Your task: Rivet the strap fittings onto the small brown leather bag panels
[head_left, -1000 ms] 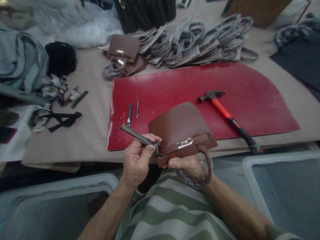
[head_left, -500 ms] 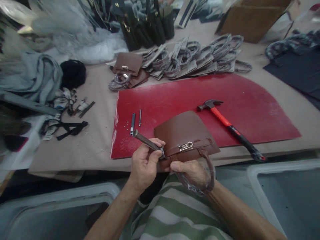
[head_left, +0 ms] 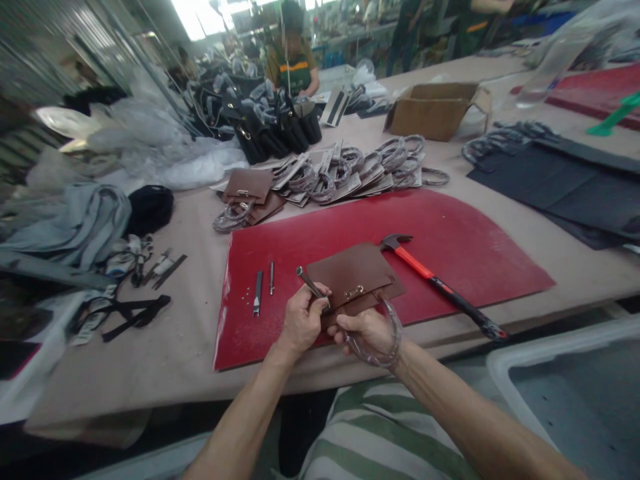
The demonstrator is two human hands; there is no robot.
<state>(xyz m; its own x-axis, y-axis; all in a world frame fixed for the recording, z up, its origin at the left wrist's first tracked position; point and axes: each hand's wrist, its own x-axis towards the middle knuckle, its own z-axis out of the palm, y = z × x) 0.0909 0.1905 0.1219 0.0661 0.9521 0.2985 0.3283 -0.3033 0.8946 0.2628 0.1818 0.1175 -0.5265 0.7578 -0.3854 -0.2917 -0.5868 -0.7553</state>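
A brown leather bag panel [head_left: 345,270] with a silver clasp lies over the near edge of the red board [head_left: 305,240]. My left hand [head_left: 303,319] is closed around a metal punch-like tool [head_left: 311,283], its lower end at the panel's left side. My right hand [head_left: 367,330] pinches the panel's near edge, and a plastic-wrapped handle [head_left: 395,327] loops around that hand. To the right rests a claw hammer [head_left: 433,280] with an orange and black grip. A flat forked tool [head_left: 257,293] and a thin metal rod [head_left: 271,278] lie on the board's left part.
Behind the board are brown bag pieces [head_left: 249,187] and a pile of wrapped handles [head_left: 350,173]. Black bags [head_left: 280,130], a cardboard box [head_left: 430,110] and dark panels [head_left: 560,180] stand farther out. A co-worker [head_left: 293,63] is at the back. A plastic bin [head_left: 505,373] sits front right.
The view has tilted up, bringing the room and co-worker into sight. The brown panel now lies flatter and farther over the board, with both hands still holding tool and panel.
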